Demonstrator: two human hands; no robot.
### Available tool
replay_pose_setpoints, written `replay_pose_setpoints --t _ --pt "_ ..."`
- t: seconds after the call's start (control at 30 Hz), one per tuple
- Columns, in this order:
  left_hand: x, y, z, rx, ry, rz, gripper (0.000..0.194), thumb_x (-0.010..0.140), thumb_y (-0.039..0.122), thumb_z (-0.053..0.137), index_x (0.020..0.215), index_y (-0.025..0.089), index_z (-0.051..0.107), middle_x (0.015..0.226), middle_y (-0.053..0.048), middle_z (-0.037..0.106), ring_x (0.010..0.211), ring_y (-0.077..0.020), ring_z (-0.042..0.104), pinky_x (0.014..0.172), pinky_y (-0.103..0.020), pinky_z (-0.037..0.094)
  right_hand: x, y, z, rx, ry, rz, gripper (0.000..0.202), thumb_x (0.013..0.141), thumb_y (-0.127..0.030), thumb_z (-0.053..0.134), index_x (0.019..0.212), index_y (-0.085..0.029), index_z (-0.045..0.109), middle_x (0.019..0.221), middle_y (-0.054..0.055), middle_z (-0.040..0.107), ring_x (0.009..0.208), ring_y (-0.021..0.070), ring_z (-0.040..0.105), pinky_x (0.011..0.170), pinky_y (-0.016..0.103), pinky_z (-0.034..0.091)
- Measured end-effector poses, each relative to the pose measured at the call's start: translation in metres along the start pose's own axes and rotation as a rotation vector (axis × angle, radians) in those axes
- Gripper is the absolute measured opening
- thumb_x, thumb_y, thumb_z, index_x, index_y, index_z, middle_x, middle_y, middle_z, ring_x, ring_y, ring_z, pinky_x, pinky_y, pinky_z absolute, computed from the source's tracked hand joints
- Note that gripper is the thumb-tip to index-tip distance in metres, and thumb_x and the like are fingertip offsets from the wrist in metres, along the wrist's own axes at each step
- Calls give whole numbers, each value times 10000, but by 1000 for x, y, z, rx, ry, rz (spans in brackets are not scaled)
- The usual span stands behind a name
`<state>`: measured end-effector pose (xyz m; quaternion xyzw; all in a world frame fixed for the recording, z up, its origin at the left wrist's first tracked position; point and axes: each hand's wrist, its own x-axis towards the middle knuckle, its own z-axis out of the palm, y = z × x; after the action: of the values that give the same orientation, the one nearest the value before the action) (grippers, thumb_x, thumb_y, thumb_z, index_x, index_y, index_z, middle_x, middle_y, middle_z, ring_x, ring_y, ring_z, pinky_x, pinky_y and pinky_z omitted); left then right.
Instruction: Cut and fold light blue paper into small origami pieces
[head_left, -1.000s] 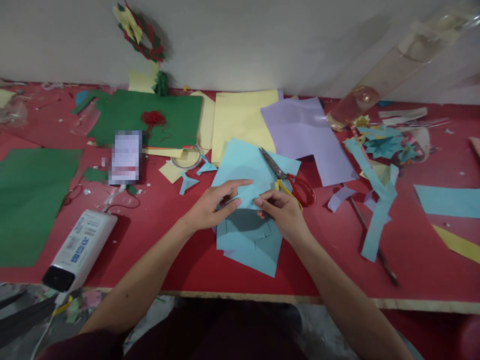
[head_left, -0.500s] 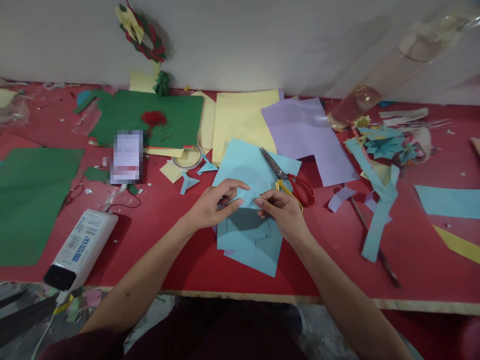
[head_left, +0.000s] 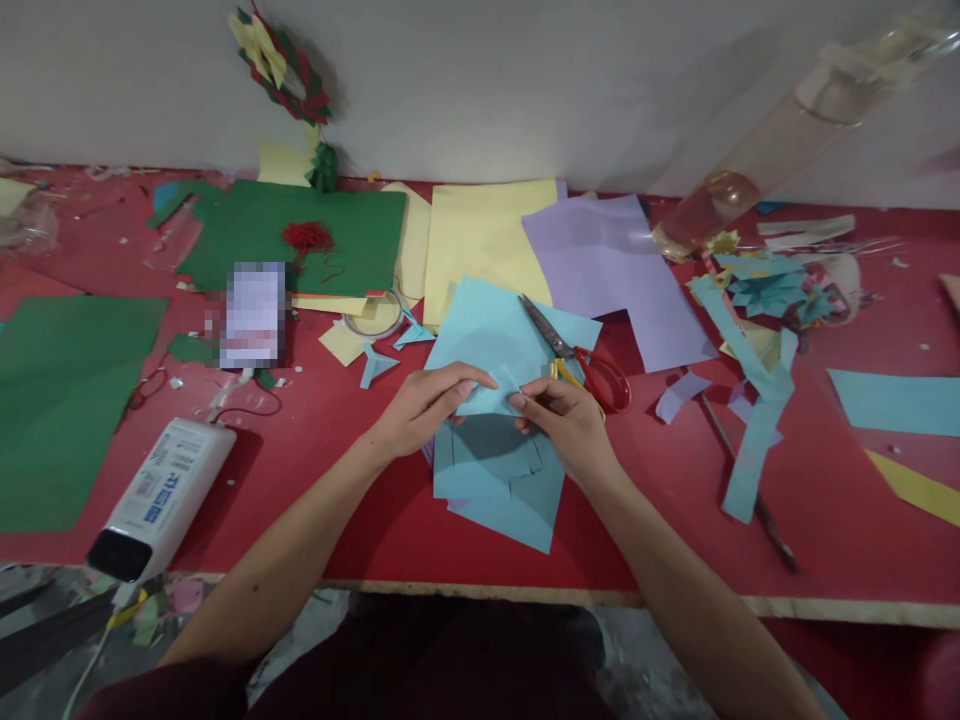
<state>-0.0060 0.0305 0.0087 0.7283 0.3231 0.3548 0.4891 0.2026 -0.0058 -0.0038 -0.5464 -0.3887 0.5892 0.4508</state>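
Note:
A small folded piece of light blue paper [head_left: 487,402] is held between my two hands, above larger light blue sheets [head_left: 536,515]. My left hand [head_left: 424,402] pinches its left side, thumb on top and the other fingers partly hidden beneath. On the right side, my right hand [head_left: 566,415] grips the piece between thumb and curled fingers. Scissors with red handles [head_left: 604,380] lie just beyond my right hand, blades pointing away. Something yellow [head_left: 570,378] is partly covered by that hand. Small folded blue pieces [head_left: 377,366] rest left of the sheets.
Purple paper [head_left: 607,260], yellow paper [head_left: 487,235] and green paper [head_left: 352,235] lie along the wall. A phone [head_left: 253,315] and a white power bank [head_left: 165,500] are on the left. A tilted clear tube [head_left: 750,170], blue strips [head_left: 761,440] and a thin stick [head_left: 750,490] are on the right.
My left thumb has moved up and away from the paper's near edge, closer to the index finger. More of the small blue piece shows; my right hand is almost still.

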Motion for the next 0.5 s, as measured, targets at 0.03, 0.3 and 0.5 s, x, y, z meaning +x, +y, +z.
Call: replay_pose_setpoints --t 0.03,0.3,0.5 --pt "0 -1 0 -18 3 -15 301 1026 308 410 1104 183 672 584 43 503 509 -83 510 512 -184 404 0 0 0 3 -3 -3 265 683 -412 834 720 -195 685 542 -38 599 498 101 571 502 242 495" --pt "0 -3 1 -88 -26 -27 301 1024 333 425 1226 207 609 621 49 440 548 -88 467 523 -177 413 1 0 1 -20 2 -17 269 688 -426 827 725 -195 693 544 -33 603 512 110 581 510 251 496" --pt "1 -5 1 -37 -13 52 314 1006 283 473 1301 191 529 593 74 372 529 -88 414 535 -190 385 0 -2 1 -50 11 -22 273 687 -429 825 720 -197 685 541 -37 596 502 110 577 504 257 500"
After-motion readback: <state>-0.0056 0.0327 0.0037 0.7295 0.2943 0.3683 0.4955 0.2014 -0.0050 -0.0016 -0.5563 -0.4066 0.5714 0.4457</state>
